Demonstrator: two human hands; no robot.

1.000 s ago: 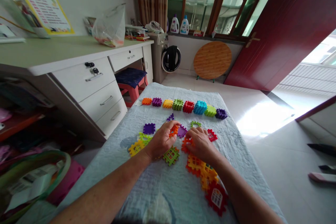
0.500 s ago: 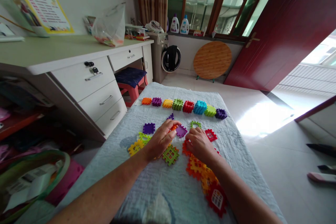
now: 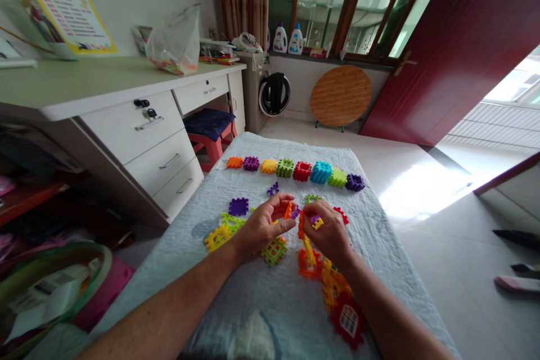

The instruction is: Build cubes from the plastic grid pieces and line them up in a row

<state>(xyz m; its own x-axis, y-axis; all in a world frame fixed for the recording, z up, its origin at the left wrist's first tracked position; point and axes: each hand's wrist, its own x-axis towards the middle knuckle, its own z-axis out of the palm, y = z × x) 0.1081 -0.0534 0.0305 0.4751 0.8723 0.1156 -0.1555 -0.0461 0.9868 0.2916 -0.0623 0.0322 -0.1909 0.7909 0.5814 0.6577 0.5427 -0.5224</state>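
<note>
My left hand (image 3: pixel 266 223) is closed on an orange building tile (image 3: pixel 288 210), held on edge near the fingertips. Facing it, my right hand (image 3: pixel 332 232) pinches another orange tile (image 3: pixel 301 225), also upright. A yellow piece (image 3: pixel 309 251) hangs below that tile; whether it is joined to it is hard to see. Under the right hand lie joined orange tiles (image 3: pixel 309 265) and a red tile with a white window (image 3: pixel 350 319). A green tile (image 3: pixel 275 251) is beside my left wrist. Purple pieces (image 3: pixel 296 212) are partly hidden behind the hands.
Across the cloth-covered table (image 3: pixel 236 315) runs a row of toothed blocks, including a red one (image 3: pixel 302 171) and a blue one (image 3: pixel 321 172). Left of my left hand lie a purple tile (image 3: pixel 238 206) and a yellow tile (image 3: pixel 218 238). A desk (image 3: pixel 139 84) stands at the left.
My right hand has lifted an orange tile, with a yellow piece below it, off the table. My left hand has turned its orange tile upright, facing the other.
</note>
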